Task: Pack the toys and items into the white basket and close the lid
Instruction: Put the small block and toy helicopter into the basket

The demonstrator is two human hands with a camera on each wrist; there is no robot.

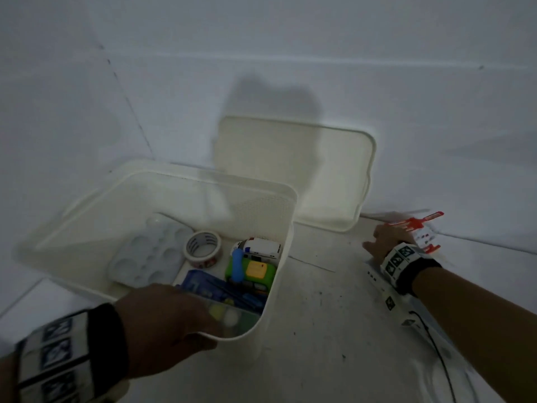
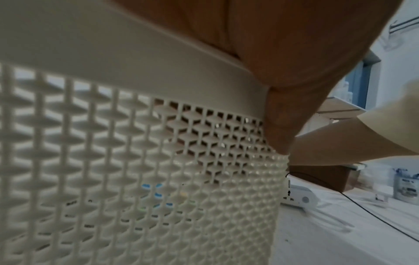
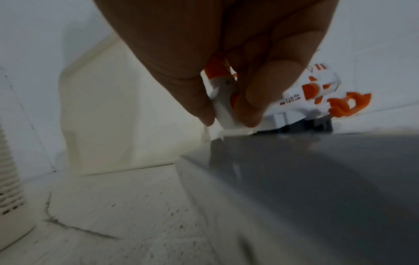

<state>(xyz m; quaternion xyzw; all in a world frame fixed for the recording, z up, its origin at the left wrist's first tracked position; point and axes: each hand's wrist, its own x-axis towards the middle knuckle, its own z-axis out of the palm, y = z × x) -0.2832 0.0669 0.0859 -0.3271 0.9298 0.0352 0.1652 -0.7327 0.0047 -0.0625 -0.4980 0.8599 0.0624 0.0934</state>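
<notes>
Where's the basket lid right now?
In the head view the lid leans against the wall behind the white basket, just left of the right hand.

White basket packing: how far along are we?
Done: tape roll, paint palette, toy cars already lie in the white basket. In hand: right hand pinches the toy helicopter; left hand grips the rim. Left: drop it in, fit the lid.
</notes>
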